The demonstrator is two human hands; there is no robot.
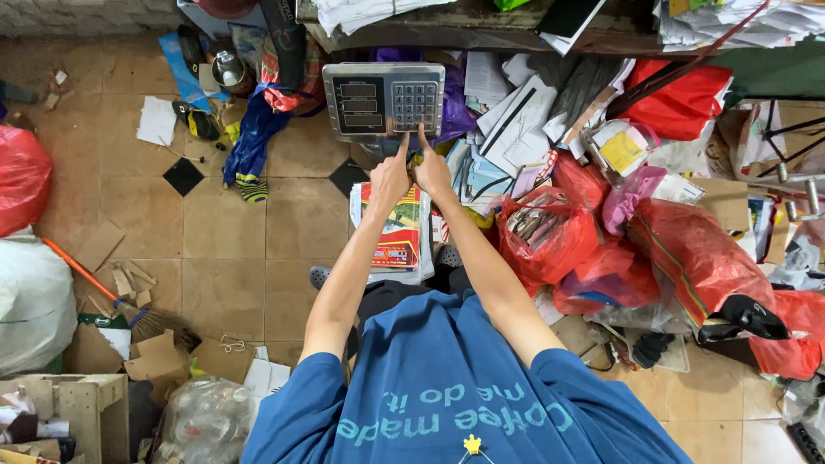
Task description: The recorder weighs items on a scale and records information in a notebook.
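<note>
1. Nearest, low left: wooden crate (82,404) w/ scraps inside; clear bag (206,421) of plastic bottles beside it, cardboard bits around.
2. Left edge: white sack (30,301), red bag (21,176) above it; broom (129,305) lies on the tiled floor (232,249) betw. sack and person.
3. Right side: red plastic bags (687,258) piled close; one open bag (541,228) holds grey metal-looking scrap, exact contents unclear.
4. Under the arms: stack of printed paper (397,228) on the floor, just below the scale.
5. Left hand (388,176): curled, index finger out, tip touching lower edge of the scale head (383,100). Holds nothing.
6. Right hand (432,167): same pose, index tip on the keypad (415,105). Holds nothing. Hands nearly touching each other.
7. Scale head stands centre-top, displays left, keys right; purple bag (455,107) behind it.
8. Farthest: desk (481,34) edge w/ paper stacks; loose papers (516,112) & envelopes crowd the space right of the scale.
</note>
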